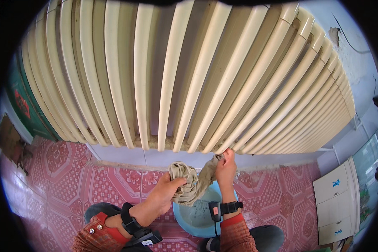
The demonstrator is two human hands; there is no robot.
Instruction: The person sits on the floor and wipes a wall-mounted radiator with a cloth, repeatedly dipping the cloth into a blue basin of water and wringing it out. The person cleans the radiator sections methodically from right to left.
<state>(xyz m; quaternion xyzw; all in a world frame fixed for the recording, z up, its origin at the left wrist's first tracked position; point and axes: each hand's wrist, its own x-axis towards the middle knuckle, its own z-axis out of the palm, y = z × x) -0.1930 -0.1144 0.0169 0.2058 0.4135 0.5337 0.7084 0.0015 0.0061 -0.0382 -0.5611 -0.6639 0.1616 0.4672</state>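
Note:
A crumpled grey-beige cloth (184, 182) stretches between my two hands, above a light-blue plastic basin (195, 217) with water in it. My left hand (167, 192) grips the bunched part, thumb on top. Up against the lower ends of the cream radiator's columns (204, 126), my right hand (226, 167) pinches the narrow, twisted end of the cloth. Its fingertips are at the bottom edge of one column; whether they touch the metal I cannot tell. Each wrist wears a black strap with a small device.
The wide radiator spans the view ahead. Red patterned floor tiles (119, 186) lie below. A white cabinet (334, 201) stands at the right, near pipes (335, 154) on the wall. A cardboard box (9, 138) sits at the far left beside a green panel (34, 107).

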